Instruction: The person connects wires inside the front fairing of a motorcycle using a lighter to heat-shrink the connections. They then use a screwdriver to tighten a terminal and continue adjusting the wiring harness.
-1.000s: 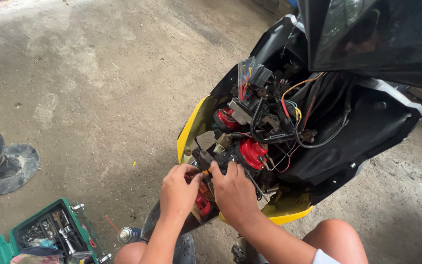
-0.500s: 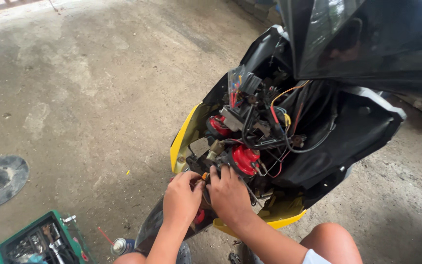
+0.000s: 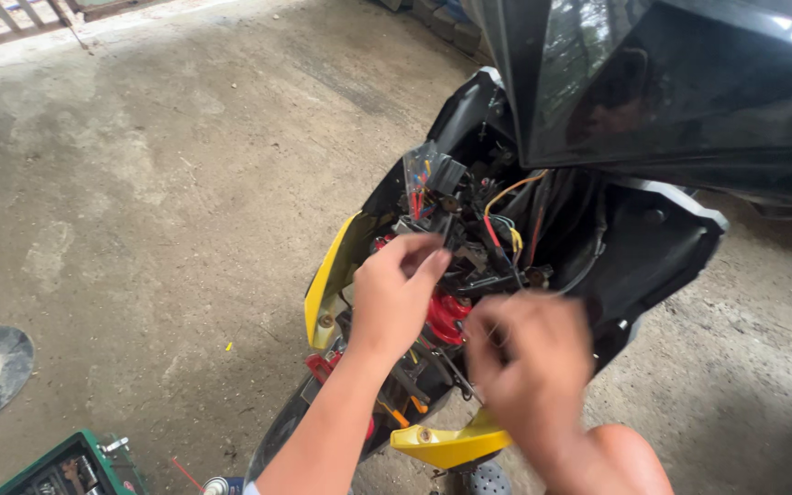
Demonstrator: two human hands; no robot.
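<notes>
Two hands: left hand (image 3: 398, 298) fingers (image 3: 431, 266) touch the wiring bundle (image 3: 469, 220); right hand (image 3: 529, 362) blurred.

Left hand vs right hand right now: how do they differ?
The left hand is sharp in the picture; the right hand is blurred. The left hand sits higher, fingers bent at the wiring just above the red part; the right hand is lower, near the yellow panel. Whether either one grips anything cannot be told. Both are bare and close to the scooter's open front.
</notes>
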